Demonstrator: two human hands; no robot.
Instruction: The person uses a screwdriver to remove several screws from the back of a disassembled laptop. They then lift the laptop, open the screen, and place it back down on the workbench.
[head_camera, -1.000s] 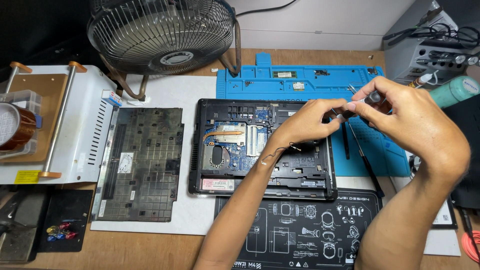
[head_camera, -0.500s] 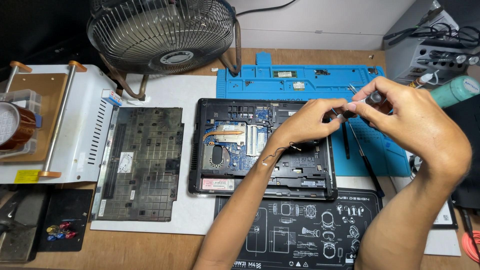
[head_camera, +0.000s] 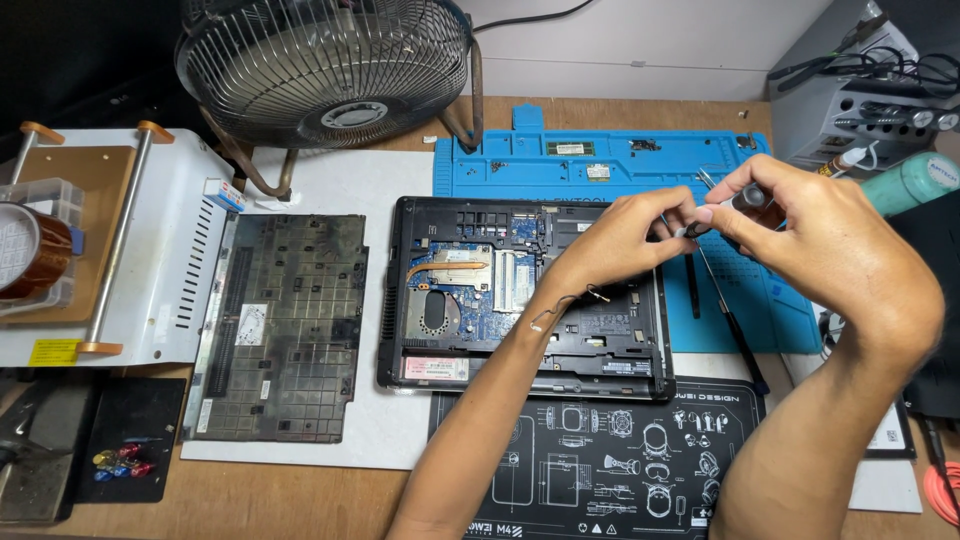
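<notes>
Above open laptop (head_camera: 520, 295) | both hands (head_camera: 720, 225) pinch small screwdriver (head_camera: 735, 203)

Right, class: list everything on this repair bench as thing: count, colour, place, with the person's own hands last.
opened laptop: one, black, centre
removed bottom cover: one, dark grey, left of the laptop
blue mat: one, behind the laptop
black mat: one, white diagrams, front
fan: one, metal grille, back left
tape roll: one, amber, far left
white machine: one, left
small tool: one, dark, pinched between both hands
left hand: above the laptop's right edge
right hand: above the blue mat
</notes>
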